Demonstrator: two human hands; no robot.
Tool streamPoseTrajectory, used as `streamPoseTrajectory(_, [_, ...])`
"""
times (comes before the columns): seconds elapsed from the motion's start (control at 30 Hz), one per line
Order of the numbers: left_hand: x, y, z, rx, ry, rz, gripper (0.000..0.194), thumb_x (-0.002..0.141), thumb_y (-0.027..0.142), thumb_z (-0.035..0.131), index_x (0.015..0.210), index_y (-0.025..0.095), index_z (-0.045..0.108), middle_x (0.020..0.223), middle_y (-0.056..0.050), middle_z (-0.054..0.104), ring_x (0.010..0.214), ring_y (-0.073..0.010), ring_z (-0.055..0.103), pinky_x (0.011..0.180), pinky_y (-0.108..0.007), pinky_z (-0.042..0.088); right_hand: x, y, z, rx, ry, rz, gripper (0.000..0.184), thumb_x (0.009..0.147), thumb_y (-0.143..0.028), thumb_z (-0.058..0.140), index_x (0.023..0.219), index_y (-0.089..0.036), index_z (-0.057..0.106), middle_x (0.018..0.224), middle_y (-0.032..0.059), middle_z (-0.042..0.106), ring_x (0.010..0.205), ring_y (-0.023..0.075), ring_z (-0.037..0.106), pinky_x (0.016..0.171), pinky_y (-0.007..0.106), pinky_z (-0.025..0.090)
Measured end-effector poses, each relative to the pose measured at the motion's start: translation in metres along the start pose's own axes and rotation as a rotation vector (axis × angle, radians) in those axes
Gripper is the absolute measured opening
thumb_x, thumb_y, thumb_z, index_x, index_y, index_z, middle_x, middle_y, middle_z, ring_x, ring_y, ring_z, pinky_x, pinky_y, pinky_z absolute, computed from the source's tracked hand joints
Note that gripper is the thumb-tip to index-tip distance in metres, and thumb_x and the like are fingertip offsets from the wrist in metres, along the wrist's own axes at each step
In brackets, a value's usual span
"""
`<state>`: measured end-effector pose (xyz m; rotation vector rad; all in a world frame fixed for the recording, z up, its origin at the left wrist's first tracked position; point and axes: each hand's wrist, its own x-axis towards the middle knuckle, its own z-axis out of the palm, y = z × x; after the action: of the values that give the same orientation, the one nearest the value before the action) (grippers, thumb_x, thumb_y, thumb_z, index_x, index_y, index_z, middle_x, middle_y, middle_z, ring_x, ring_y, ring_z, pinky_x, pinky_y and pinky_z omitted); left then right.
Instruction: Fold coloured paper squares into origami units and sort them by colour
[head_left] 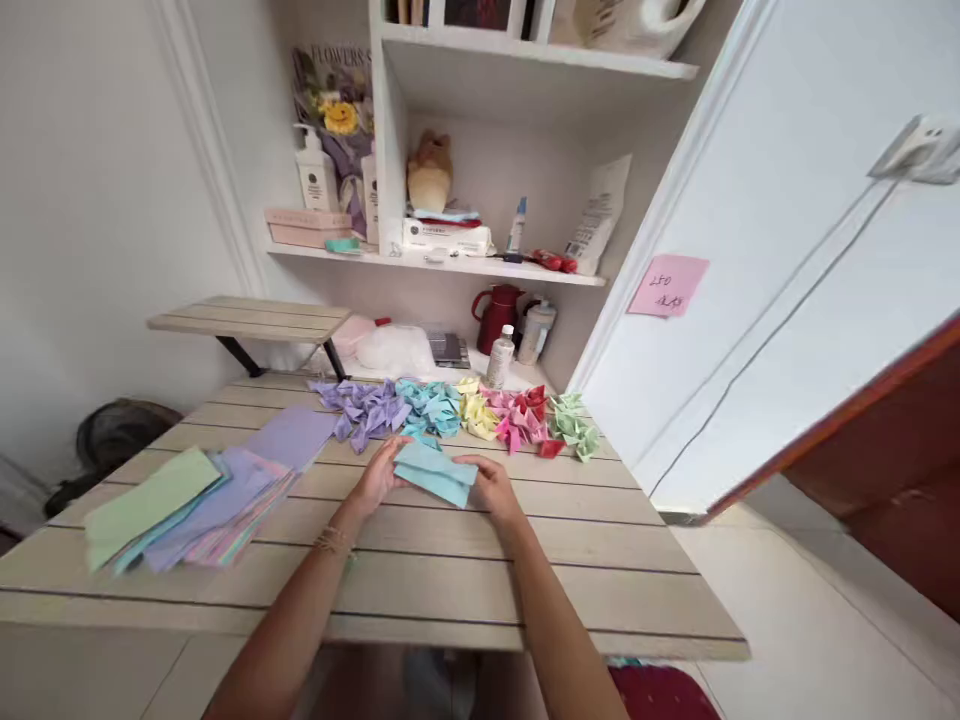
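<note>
Paper (436, 475), lt. blue, folded, held over table (600, 540), L hand (379, 476) clamped on its L end, R hand (492, 487) clamped likewise on R end, blue folded pcs. (431, 405) just beyond.

Thin bracelet (330, 541) on left wrist (349, 516); forearms (559, 615) bare.

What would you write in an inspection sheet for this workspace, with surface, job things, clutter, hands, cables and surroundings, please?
Surface: slatted tabletop.
Job things: folded blue paper; stacked coloured sheets at left, fanned unevenly.
Clutter: folded paper pieces grouped by colour, towards the far edge.
Hands: left hand and right hand both hold the blue paper.
Cables: one cable down the right wall.
Surroundings: shelving behind, red jug below.
</note>
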<state>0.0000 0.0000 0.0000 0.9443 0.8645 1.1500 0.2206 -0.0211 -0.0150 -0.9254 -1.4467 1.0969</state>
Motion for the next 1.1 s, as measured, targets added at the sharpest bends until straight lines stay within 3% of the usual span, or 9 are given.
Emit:
streamPoseTrajectory(0.1, [0.001, -0.006, -0.002, 0.119, 0.100, 0.057, 0.060, 0.062, 0.043, 0.071, 0.113, 0.022, 0.049, 0.095, -0.006, 0.065, 0.073, -0.0191, 0.063, 0.061, -0.031, 0.051, -0.003, -0.006, 0.003, -0.092, -0.116, -0.098, 0.026, 0.074, -0.035, 0.061, 0.096, -0.024, 0.070, 0.109, 0.0080, 0.065, 0.105, 0.0263, 0.056, 0.093, 0.040, 0.040])
streamPoseTrajectory(0.17, [0.002, -0.008, -0.002, 0.177, 0.122, 0.117, 0.064, 0.057, 0.035, 0.076, 0.113, 0.020, 0.050, 0.095, -0.007, 0.066, 0.076, -0.0196, 0.064, 0.065, -0.030, 0.051, -0.004, -0.011, 0.004, -0.025, -0.176, -0.100, 0.034, 0.072, -0.038, 0.063, 0.104, -0.025, 0.067, 0.117, 0.0079, 0.061, 0.109, 0.0271, 0.054, 0.093, 0.040, 0.039])
streamPoseTrajectory(0.3, [0.003, -0.010, -0.002, 0.239, 0.094, 0.200, 0.047, 0.056, 0.033, 0.076, 0.096, 0.013, 0.060, 0.091, -0.010, 0.069, 0.081, -0.0219, 0.064, 0.072, -0.030, 0.049, -0.004, -0.015, 0.008, 0.259, -0.142, 0.047, 0.058, 0.072, -0.049, 0.061, 0.125, -0.030, 0.049, 0.123, 0.0081, 0.057, 0.103, 0.0254, 0.058, 0.080, 0.037, 0.046])
streamPoseTrajectory(0.43, [0.000, -0.010, 0.002, 0.275, 0.064, 0.164, 0.044, 0.054, 0.033, 0.077, 0.091, 0.012, 0.063, 0.085, -0.009, 0.070, 0.075, -0.0210, 0.065, 0.067, -0.029, 0.050, -0.005, -0.006, 0.015, 0.231, -0.058, 0.240, 0.049, 0.066, -0.048, 0.069, 0.106, -0.021, 0.062, 0.087, 0.0058, 0.069, 0.069, 0.0170, 0.062, 0.060, 0.027, 0.045])
streamPoseTrajectory(0.53, [-0.002, -0.008, 0.005, 0.266, 0.094, 0.154, 0.050, 0.052, 0.033, 0.079, 0.095, 0.011, 0.062, 0.084, -0.009, 0.070, 0.068, -0.0190, 0.065, 0.061, -0.026, 0.049, -0.006, 0.002, 0.022, 0.167, -0.103, 0.297, 0.041, 0.060, -0.045, 0.074, 0.087, -0.015, 0.066, 0.063, 0.0010, 0.063, 0.050, 0.0103, 0.051, 0.049, 0.022, 0.039])
streamPoseTrajectory(0.67, [-0.004, -0.008, 0.010, 0.193, 0.140, 0.136, 0.065, 0.052, 0.032, 0.079, 0.109, 0.013, 0.055, 0.082, -0.008, 0.070, 0.061, -0.0163, 0.064, 0.055, -0.025, 0.048, -0.005, 0.008, 0.029, 0.139, -0.035, 0.230, 0.035, 0.060, -0.043, 0.073, 0.079, -0.015, 0.063, 0.060, -0.0012, 0.058, 0.051, 0.0087, 0.046, 0.048, 0.020, 0.036])
streamPoseTrajectory(0.8, [-0.006, -0.016, 0.014, 0.194, 0.035, 0.024, 0.058, 0.054, 0.032, 0.078, 0.103, 0.011, 0.059, 0.080, -0.010, 0.070, 0.065, -0.0195, 0.065, 0.058, -0.028, 0.050, -0.003, 0.012, 0.033, 0.057, 0.119, 0.183, 0.036, 0.064, -0.046, 0.068, 0.082, -0.016, 0.061, 0.060, -0.0016, 0.055, 0.050, 0.0089, 0.044, 0.046, 0.020, 0.033])
streamPoseTrajectory(0.9, [-0.006, -0.022, 0.016, 0.207, 0.001, -0.014, 0.046, 0.055, 0.034, 0.077, 0.092, 0.010, 0.064, 0.074, -0.009, 0.070, 0.062, -0.0192, 0.064, 0.056, -0.027, 0.049, -0.003, 0.014, 0.034, 0.025, 0.070, 0.210, 0.038, 0.067, -0.050, 0.065, 0.081, -0.015, 0.062, 0.056, -0.0024, 0.053, 0.048, 0.0086, 0.041, 0.045, 0.020, 0.030])
streamPoseTrajectory(1.1, [-0.002, -0.025, 0.015, 0.149, 0.120, 0.048, 0.043, 0.059, 0.041, 0.074, 0.087, 0.009, 0.065, 0.068, -0.007, 0.069, 0.058, -0.0175, 0.062, 0.052, -0.025, 0.047, -0.004, 0.012, 0.034, 0.093, 0.007, 0.266, 0.039, 0.065, -0.054, 0.065, 0.069, -0.015, 0.060, 0.055, -0.0026, 0.052, 0.047, 0.0076, 0.038, 0.044, 0.020, 0.026])
